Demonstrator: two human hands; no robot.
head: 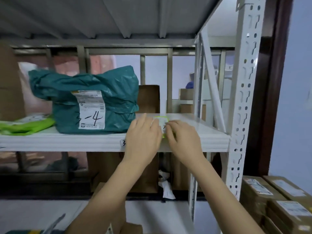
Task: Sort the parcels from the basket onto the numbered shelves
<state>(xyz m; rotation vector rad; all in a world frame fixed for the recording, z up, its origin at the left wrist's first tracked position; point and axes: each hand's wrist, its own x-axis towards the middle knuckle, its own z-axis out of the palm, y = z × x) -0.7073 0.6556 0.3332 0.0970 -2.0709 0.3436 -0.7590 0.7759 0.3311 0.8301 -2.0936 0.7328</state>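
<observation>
We note a white shelf board (pixel 94 142) marked "3" on its front edge. Directly on it lie a teal bagged parcel (pixel 87 98) marked "3-4", a flat green parcel (pixel 25 124) at left, and a small green-edged parcel (pixel 161 121) right of the teal one.

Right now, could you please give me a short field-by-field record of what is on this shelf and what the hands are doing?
shelf: white shelf, a handwritten 3 on its front edge
small parcel: small green-edged parcel lies flat on the shelf, mostly covered by both hands
left hand: left hand rests on the parcel's left side
right hand: right hand holds its right side, fingers curled
neighbour: teal bag to the left, marked 3-4, apart from the hands
far left: flat green parcel
</observation>
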